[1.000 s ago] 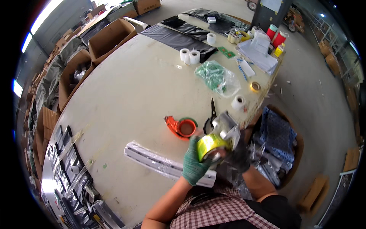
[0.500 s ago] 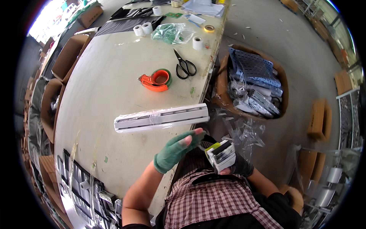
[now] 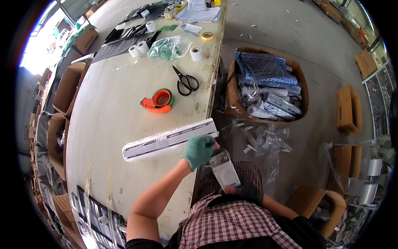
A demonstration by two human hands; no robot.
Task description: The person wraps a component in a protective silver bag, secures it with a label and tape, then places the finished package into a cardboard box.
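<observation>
The wrapped rail (image 3: pixel 170 139) lies mid-frame on the tabletop (image 3: pixel 112 103); the gloved left hand (image 3: pixel 199 150) clamps its right end; the right hand (image 3: pixel 246 191), lower centre, grips a small packet (image 3: pixel 224 170); I'd keep the rail pinned flat while working that end.

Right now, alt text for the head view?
A green-gloved left hand touches the end of a long plastic-wrapped white strip on a table; the black-gloved right hand holds a small flat packet. An orange tape dispenser and scissors lie beyond.
</observation>
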